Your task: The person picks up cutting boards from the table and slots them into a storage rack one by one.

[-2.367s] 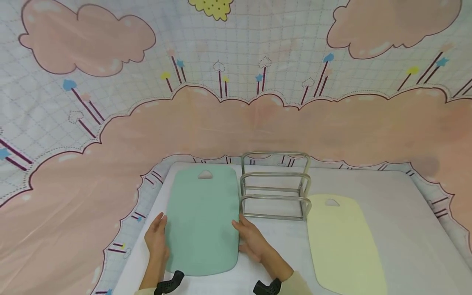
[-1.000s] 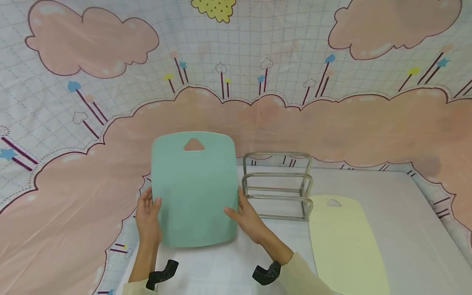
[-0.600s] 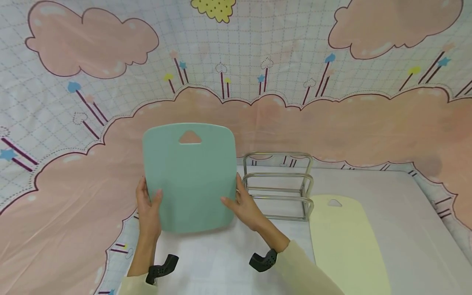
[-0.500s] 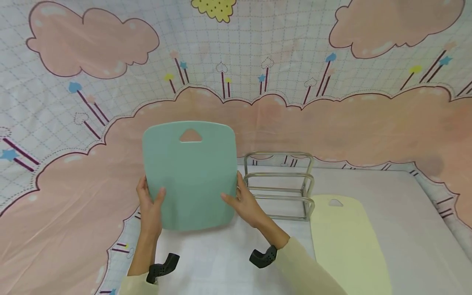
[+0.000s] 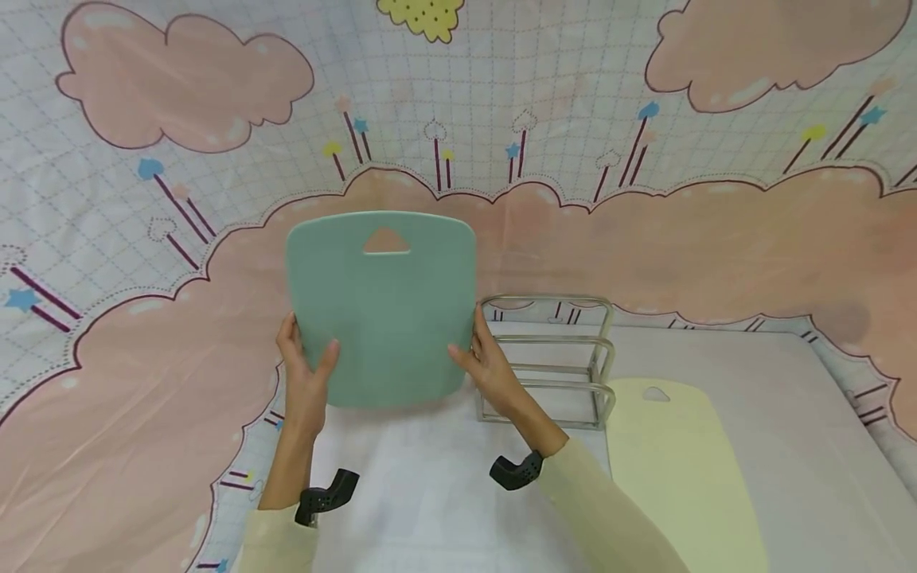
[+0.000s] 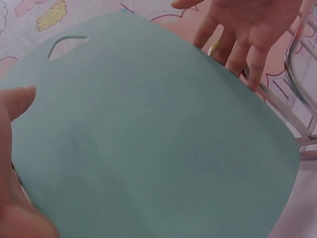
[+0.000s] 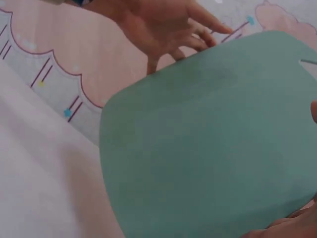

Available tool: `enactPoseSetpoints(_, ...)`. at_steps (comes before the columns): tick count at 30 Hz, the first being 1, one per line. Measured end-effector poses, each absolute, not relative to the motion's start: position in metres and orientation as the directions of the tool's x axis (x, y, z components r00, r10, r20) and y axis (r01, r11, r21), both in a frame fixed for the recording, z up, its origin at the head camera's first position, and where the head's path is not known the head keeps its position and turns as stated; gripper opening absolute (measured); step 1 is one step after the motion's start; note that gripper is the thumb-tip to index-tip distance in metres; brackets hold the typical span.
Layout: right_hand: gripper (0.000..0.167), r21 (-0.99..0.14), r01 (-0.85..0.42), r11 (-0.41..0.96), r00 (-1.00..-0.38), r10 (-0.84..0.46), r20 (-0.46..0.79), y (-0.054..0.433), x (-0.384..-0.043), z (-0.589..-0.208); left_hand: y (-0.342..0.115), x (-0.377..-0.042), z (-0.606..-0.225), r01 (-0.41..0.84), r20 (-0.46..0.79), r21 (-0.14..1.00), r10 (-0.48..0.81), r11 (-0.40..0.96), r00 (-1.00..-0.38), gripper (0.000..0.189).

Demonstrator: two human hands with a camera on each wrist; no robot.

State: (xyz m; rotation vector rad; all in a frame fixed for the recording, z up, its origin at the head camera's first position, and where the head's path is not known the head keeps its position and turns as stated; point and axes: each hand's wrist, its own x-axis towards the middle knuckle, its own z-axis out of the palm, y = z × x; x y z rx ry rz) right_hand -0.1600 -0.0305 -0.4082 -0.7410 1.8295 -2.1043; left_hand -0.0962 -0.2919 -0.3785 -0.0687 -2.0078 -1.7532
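A green cutting board (image 5: 383, 318) with a triangular handle hole is held up between both hands, tilted with its holed end up, above the white table. My left hand (image 5: 306, 390) grips its left edge, thumb on the front face and fingers behind. On the opposite edge my right hand (image 5: 494, 374) holds it the same way, thumb in front. In the left wrist view the fingers of the right hand (image 6: 247, 34) curl behind the board's edge. The right wrist view shows the left hand (image 7: 158, 27) along the far edge.
A metal rack (image 5: 544, 384) with several upright loops stands at the table's back, just right of the board. Right of it a pale yellow cutting board (image 5: 677, 477) lies flat on the white table (image 5: 430, 501). A patterned cloth (image 5: 645, 247) hangs behind.
Both hands have raised the green cutting board off the table and tilted it more upright. Over the last half second it rises further and shifts slightly right. The rack and yellow board stay put.
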Motion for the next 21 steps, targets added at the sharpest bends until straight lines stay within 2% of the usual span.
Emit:
enactPoseSetpoints(6,0.079,-0.969,-0.164,-0.187,-0.825,-0.513,0.239,-0.026,-0.157,-0.386,-0.292,-0.102,-0.378,0.364,0.409,0.906,-0.223,0.217,-0.885,0.081)
enactPoseSetpoints(11,0.081,-0.962,-0.21,-0.172,-0.832,-0.486,0.268,-0.023,-0.168,-0.384,-0.292,-0.111,-0.38,0.465,0.486,0.873,-0.187,0.146,-0.854,0.08)
enactPoseSetpoints(14,0.08,-0.969,-0.22,-0.109,-0.848,-0.469,0.246,-0.019,-0.174,-0.38,-0.289,-0.118,-0.379,0.497,0.508,0.862,-0.163,0.104,-0.846,0.08)
enactPoseSetpoints(21,0.071,-0.967,-0.254,0.031,-0.876,-0.43,0.217,-0.01,-0.167,-0.352,-0.289,-0.127,-0.39,0.477,0.482,0.876,-0.153,0.073,-0.863,0.081)
